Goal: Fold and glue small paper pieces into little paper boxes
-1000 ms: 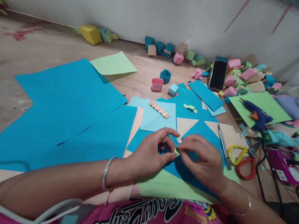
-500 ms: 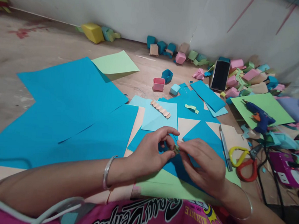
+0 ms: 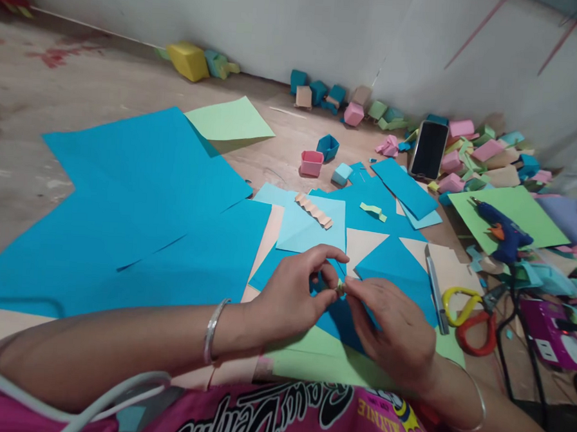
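Note:
My left hand (image 3: 291,293) and my right hand (image 3: 394,325) meet over the paper sheets in front of me. Both pinch a tiny folded green paper piece (image 3: 341,284) between fingertips, the left from the left side, the right from the right. Under the hands lie a blue sheet (image 3: 392,263) and a light green sheet (image 3: 320,356). A silver bangle circles each wrist. A peach accordion-folded strip (image 3: 314,211) rests on a light blue square just beyond my hands.
Large blue sheets (image 3: 125,194) cover the floor to the left. A craft knife (image 3: 434,285), scissors (image 3: 472,312) and a blue glue gun (image 3: 498,227) lie to the right with cables. A phone (image 3: 430,149) leans among small paper boxes by the wall.
The hands have stayed together on the green piece, shifting slightly as the fingers work it; the piece looks smaller and more tightly folded. The view has drifted a little.

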{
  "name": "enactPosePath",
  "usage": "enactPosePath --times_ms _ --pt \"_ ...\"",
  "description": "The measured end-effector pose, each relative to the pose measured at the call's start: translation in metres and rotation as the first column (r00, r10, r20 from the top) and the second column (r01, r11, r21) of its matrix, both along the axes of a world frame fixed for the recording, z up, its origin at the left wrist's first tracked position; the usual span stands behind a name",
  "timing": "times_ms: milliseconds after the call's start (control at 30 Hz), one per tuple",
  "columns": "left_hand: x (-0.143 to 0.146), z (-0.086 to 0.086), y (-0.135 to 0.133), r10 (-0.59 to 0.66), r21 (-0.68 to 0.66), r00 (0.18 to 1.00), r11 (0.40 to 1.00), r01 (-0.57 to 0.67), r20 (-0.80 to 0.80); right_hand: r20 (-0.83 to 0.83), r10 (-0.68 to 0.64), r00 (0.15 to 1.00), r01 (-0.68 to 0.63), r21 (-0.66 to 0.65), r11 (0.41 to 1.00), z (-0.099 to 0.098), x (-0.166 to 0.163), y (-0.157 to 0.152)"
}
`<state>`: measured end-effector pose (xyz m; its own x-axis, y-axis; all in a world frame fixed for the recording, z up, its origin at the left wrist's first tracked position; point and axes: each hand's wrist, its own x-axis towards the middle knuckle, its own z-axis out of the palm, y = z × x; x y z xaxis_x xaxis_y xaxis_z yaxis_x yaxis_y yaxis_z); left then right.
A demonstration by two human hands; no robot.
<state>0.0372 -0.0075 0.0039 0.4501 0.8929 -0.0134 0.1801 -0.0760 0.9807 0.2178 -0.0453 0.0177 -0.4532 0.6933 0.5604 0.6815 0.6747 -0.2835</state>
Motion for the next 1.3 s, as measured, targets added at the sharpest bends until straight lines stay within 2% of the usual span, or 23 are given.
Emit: enactPosePath --times_ms 167,233,333,433,567,700,833,1067,1233,1300 --pt "0.0 0.002 -0.002 -0.029 0.133 0.999 0.991 0.033 -0.028 0.03 0.033 0.999 -0.035 0.066 0.997 -0.001 -0.002 -0.005" --pt "-0.001 0.003 -0.002 -0.059 0.189 0.997 0.98 0.066 -0.044 0.023 0.044 0.999 -0.045 0.041 0.998 0.0 -0.001 -0.006" --pt "-0.004 0.005 -0.002 -0.095 0.303 0.993 0.946 0.114 -0.076 -0.09 -0.041 0.995 0.028 -0.143 0.989 0.004 0.001 -0.004" --pt "-0.007 0.008 -0.002 -0.103 0.452 0.986 0.879 0.152 -0.131 -0.204 -0.132 0.97 0.053 -0.355 0.933 0.006 0.004 0.002" --pt "-0.01 0.009 -0.002 -0.128 0.534 0.969 0.815 0.225 -0.212 -0.225 -0.057 0.973 -0.053 -0.455 0.889 0.006 0.01 0.008" --pt "-0.011 0.005 0.001 -0.085 0.528 0.962 0.821 0.215 -0.259 -0.186 0.057 0.981 -0.148 -0.525 0.838 0.007 0.014 0.012" --pt "-0.011 0.004 0.005 -0.192 0.46 0.964 0.85 0.256 -0.182 -0.231 0.113 0.966 -0.225 -0.544 0.808 0.009 0.014 0.015" --pt "-0.009 0.011 0.008 -0.247 0.378 0.969 0.895 0.238 -0.025 -0.314 0.02 0.949 -0.211 -0.588 0.781 0.016 0.015 0.011" --pt "-0.008 0.015 0.007 -0.264 0.338 0.964 0.909 0.245 0.011 -0.369 -0.007 0.929 -0.262 -0.672 0.692 0.012 0.019 0.014" --pt "-0.008 0.015 0.007 -0.246 0.322 0.969 0.917 0.237 -0.013 -0.395 -0.03 0.918 -0.271 -0.682 0.679 0.009 0.021 0.017"
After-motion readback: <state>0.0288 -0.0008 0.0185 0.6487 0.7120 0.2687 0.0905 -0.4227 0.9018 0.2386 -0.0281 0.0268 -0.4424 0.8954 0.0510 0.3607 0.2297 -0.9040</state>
